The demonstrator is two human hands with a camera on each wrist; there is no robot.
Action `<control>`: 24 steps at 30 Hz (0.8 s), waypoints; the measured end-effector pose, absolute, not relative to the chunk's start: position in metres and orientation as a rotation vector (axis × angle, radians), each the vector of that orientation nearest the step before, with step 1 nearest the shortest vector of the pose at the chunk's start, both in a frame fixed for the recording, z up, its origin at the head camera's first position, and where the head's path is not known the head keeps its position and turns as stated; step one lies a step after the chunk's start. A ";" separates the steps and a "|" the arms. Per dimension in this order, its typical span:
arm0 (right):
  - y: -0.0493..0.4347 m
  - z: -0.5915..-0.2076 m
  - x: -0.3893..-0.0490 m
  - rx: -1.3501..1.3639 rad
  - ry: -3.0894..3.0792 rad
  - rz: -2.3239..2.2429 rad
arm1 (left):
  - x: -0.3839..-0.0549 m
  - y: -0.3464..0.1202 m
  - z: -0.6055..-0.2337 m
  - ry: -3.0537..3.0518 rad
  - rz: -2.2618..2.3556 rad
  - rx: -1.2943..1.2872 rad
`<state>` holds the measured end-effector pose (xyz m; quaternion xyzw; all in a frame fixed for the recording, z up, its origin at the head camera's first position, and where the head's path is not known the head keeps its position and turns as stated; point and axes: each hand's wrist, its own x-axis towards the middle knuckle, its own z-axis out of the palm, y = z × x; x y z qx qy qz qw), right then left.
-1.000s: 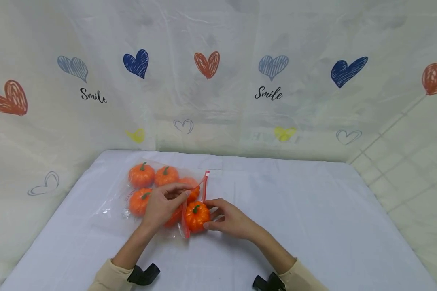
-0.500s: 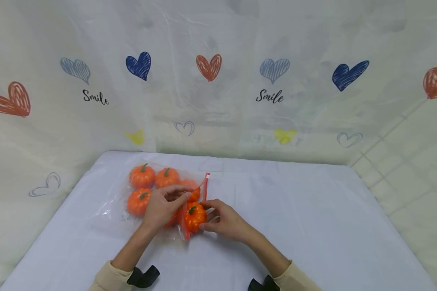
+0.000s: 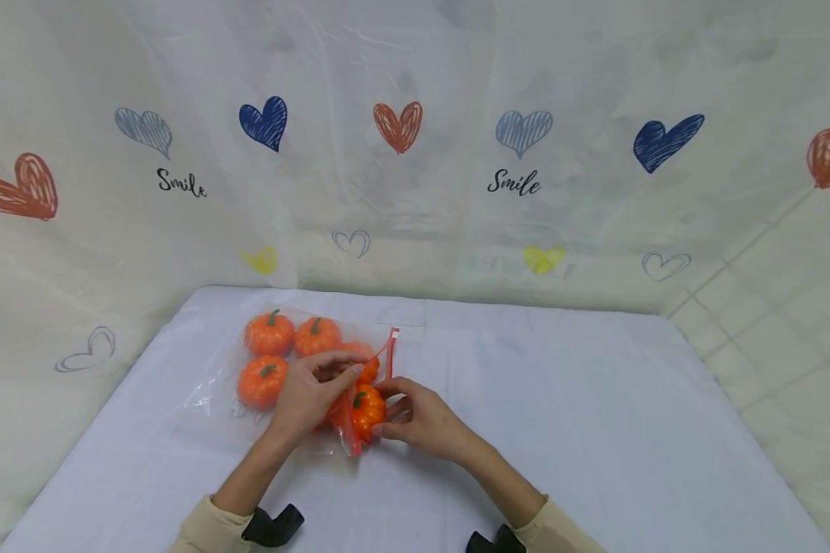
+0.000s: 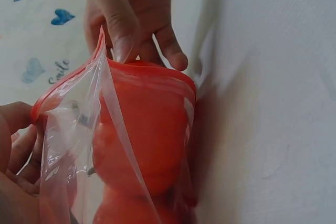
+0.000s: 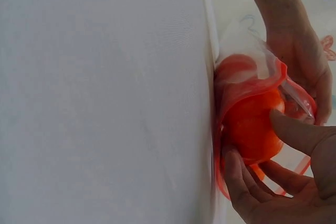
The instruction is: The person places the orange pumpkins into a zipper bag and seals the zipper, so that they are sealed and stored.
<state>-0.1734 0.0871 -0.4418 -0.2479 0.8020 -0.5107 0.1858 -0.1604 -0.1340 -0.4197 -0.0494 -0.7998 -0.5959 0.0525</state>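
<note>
A clear zip bag [image 3: 210, 407] with a red rim lies on the table, several orange toy pumpkins [image 3: 268, 336] with green stems inside it. My left hand [image 3: 307, 393] pinches the red rim between thumb and fingers, holding the mouth raised. From the right, my right hand [image 3: 425, 418] grips another small pumpkin [image 5: 252, 124], thumb on one side and fingers on the other. That pumpkin is partly within the bag's mouth, as the right wrist view shows. In the left wrist view, the plastic covers its front and the right fingertips are right at the red rim [image 4: 152, 69].
A white cloth covers the table [image 3: 560, 415], whose far edge meets a pale curtain [image 3: 443, 215] printed with hearts and "Smile". Black wrist mounts [image 3: 273, 526] show on both forearms near the front.
My right hand has moved left with the pumpkin, sliding it further into the bag's mouth. The near-left pumpkin in the bag has shifted slightly left. My left hand stays at the rim.
</note>
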 end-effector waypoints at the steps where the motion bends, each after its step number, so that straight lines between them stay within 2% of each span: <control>1: 0.087 -0.442 -0.173 -0.704 2.263 -1.442 | -0.160 -0.134 -0.420 -2.433 -1.808 -0.150; 10: 0.081 -0.442 -0.175 -0.744 2.355 -1.390 | -0.160 -0.134 -0.420 -2.427 -1.814 -0.157; 24: 0.077 -0.443 -0.178 -0.653 2.254 -1.450 | -0.159 -0.135 -0.419 -2.404 -1.817 -0.169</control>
